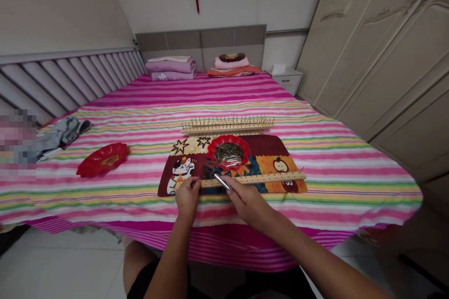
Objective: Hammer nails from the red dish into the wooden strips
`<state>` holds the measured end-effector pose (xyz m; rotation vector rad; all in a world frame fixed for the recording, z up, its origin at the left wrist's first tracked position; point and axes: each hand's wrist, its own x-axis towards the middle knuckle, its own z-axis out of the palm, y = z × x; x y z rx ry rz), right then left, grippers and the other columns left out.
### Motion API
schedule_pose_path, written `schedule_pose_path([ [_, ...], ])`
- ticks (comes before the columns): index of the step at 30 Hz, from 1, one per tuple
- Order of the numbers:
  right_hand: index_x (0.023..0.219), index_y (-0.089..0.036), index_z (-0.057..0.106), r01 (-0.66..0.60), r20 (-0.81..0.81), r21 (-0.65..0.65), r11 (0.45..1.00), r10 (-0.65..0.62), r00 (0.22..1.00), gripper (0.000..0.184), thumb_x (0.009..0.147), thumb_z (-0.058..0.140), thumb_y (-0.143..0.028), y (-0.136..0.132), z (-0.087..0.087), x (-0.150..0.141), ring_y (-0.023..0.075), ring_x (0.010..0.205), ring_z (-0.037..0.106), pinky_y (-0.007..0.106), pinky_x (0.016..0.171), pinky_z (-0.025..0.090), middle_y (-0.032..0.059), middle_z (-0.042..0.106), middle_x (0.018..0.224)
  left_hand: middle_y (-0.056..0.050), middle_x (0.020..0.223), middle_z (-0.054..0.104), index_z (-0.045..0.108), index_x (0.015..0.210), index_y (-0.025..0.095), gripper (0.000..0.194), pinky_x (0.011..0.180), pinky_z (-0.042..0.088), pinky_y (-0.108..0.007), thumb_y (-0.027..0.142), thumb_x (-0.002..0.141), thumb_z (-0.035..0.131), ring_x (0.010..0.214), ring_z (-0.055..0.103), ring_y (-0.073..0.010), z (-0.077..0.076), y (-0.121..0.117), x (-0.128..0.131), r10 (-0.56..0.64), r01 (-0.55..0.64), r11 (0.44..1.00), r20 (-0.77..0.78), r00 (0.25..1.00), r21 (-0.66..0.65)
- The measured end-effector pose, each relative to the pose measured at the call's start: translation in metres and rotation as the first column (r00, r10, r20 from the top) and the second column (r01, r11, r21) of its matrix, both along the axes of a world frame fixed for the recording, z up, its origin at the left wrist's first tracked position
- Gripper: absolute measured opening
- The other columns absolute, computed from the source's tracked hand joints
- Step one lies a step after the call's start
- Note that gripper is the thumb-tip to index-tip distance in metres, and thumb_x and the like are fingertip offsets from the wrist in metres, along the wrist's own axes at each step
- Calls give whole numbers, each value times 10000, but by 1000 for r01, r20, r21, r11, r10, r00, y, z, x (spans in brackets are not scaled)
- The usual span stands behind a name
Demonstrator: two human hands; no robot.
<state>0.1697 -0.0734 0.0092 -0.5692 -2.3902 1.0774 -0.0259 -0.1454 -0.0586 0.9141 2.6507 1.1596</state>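
Note:
A wooden strip (252, 179) with a row of small holes lies across a patterned mat (163, 182). At its left end my left hand (187, 196) is closed in a pinch, apparently on a nail, mostly hidden by the fingertips. My right hand (250, 201) grips a hammer (222, 181) by its shiny metal handle. Its dark head is blurred, above the strip and just right of my left fingers. Behind the strip, a red scalloped bowl (211, 155) holds a heap of loose nails (228, 153). One thin nail stands near the strip's right end.
Beyond the bowl are wooden strips (228, 127) bristling with nails. A red scalloped dish (103, 160) and grey clothing (63, 135) lie at left on the striped bedspread (336, 163). Folded bedding (171, 67) sits by the headboard. Wardrobes (379, 46) stand at right.

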Motion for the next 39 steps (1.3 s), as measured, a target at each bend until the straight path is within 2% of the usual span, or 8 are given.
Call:
schedule_pose_path([
  [7,1274,-163,570,-48,91,71,996,42,995,439,853,461,-103,9,-4,-47,251,862,687,361,795,516,106,740,1008,-13,727,686,686,785,220,191,657,392,-245,334,779,533,704,592,-158,-1,0,0,16,-16,999,1,1000,-39],
  [14,1354,-270,487,-87,42,-3,996,87,995,479,912,383,-118,-4,-5,5,179,968,673,294,862,507,11,708,1138,-14,744,697,683,782,232,170,665,410,-252,310,770,532,726,609,-168,2,0,2,20,-20,1000,6,1000,-19],
  [18,1322,-290,543,-111,21,-267,957,121,992,450,917,409,-147,-11,-40,53,174,1003,663,287,891,499,-5,715,1125,-17,782,710,674,785,243,165,680,444,-267,346,741,553,758,632,-186,1,-1,-1,33,-34,999,69,997,8],
  [21,1291,-264,584,-70,30,-316,946,84,996,428,907,428,-160,-12,-72,77,185,1039,660,297,917,497,12,698,1189,-18,821,716,662,850,241,182,726,468,-283,314,713,568,784,646,-194,4,-2,-3,33,-36,999,117,993,28],
  [25,1273,-235,603,-38,25,-371,928,51,998,403,917,420,-189,-9,-96,92,194,1093,645,307,933,500,34,687,1219,-49,890,709,656,905,229,213,781,465,-319,282,748,522,833,638,-213,21,6,2,104,-106,994,-103,989,-15],
  [28,1305,-242,575,-34,18,-394,919,45,999,429,911,422,-172,-6,-101,94,197,1134,623,325,968,481,28,660,1265,-68,902,705,676,871,210,216,823,448,-323,285,791,489,883,619,-220,38,29,15,-59,38,996,-288,956,-79],
  [33,1309,-298,573,-50,2,-399,915,56,998,471,892,440,-123,-3,-100,95,198,1191,582,340,1039,420,-11,627,1309,-53,934,718,721,847,239,204,834,424,-312,261,796,524,914,609,-216,52,88,35,-416,274,872,-316,853,-406],
  [39,1337,-319,540,-70,-25,-424,903,65,998,479,911,438,-125,0,-98,100,183,1228,548,312,1073,383,-28,591,1351,-44,1003,728,725,874,270,191,821,419,-308,268,771,565,990,623,-221,52,139,37,-502,314,668,-97,860,-674],
])
